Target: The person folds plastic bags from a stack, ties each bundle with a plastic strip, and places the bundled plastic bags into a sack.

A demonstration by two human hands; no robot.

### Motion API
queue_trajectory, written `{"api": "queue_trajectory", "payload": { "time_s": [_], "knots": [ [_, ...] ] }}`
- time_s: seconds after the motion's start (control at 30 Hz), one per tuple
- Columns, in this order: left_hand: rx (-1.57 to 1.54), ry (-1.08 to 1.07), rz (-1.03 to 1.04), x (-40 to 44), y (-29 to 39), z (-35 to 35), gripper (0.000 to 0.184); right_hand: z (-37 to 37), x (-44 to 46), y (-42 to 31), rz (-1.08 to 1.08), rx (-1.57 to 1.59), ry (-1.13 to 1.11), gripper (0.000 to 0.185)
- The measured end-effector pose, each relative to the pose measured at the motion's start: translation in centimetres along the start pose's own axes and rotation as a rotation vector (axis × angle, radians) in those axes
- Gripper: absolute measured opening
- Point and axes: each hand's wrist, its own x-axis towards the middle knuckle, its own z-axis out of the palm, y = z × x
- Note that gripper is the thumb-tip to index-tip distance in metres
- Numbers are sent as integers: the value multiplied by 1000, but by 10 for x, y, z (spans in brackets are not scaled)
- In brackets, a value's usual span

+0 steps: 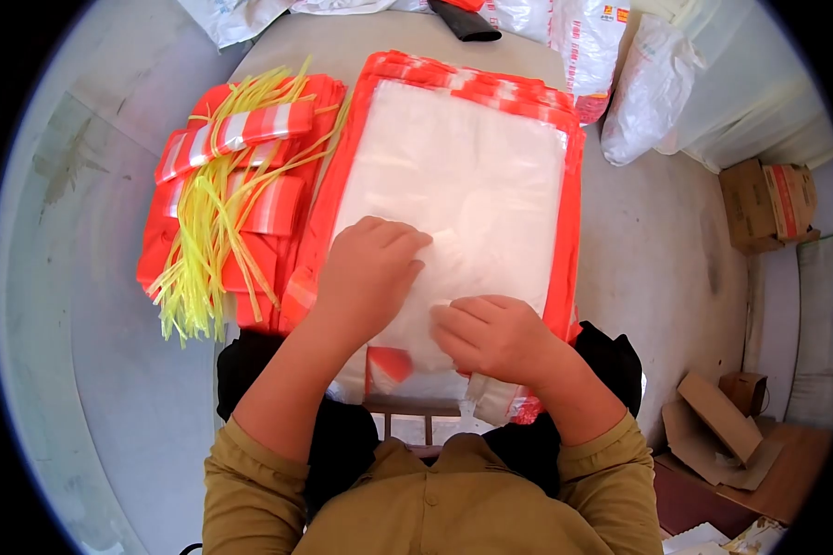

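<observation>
A stack of plastic bags (472,157), with clear middles and red borders, lies flat before me. Over its lower half, my left hand (370,273) is closed, with bent fingers and the thumb at the clear film. To the right and nearer my body, my right hand (495,338) has its fingers curled together on the same film. Both hands appear to pinch the top plastic bag, though their fingertips are partly hidden. Left of the stack are folded red-and-white bag bundles (241,129), with yellow plastic ties (199,240) draped across them.
White sacks (652,88) stand beyond the table (292,55), and a dark rolled item (467,20) lies at its far edge. A cardboard box (752,205) is at the right wall. Opened cardboard (717,430) rests on a brown surface at lower right.
</observation>
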Motion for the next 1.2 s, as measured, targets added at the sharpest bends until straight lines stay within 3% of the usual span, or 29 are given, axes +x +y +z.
{"api": "queue_trajectory", "payload": {
  "time_s": [0.2, 0.3, 0.5, 0.67, 0.73, 0.8, 0.83, 0.93, 0.97, 1.2],
  "knots": [
    [-146, -105, 12, -4, -2, 8, 24, -2, 4, 1, 33, 104, 11, 39],
    [-202, -135, 24, -7, -5, 8, 22, -1, 8, 2, 70, 176, 104, 24],
    [-236, -212, 61, -5, 9, -9, 26, -4, 4, 7, 169, 239, 41, 25],
    [-219, -176, 114, -6, 17, -4, 25, 7, -1, 0, 438, 529, 134, 24],
    [-186, -199, 146, -7, 8, 4, 20, -2, 2, 2, 475, 477, 171, 24],
    [-215, -211, 128, -6, 6, 3, 15, -14, 1, 18, 443, 237, 258, 25],
    [-231, -216, 119, -6, 6, 3, 14, -17, -8, 26, 626, 329, 281, 38],
    [-312, -181, 61, -8, 4, 5, 14, -33, -22, 40, 898, 294, 129, 55],
    [-322, -189, 51, -7, 4, 5, 14, -35, -30, 44, 878, 273, 47, 66],
    [-293, -243, 60, -6, 7, 1, 14, -42, -30, 32, 785, 358, -97, 67]
  ]
}}
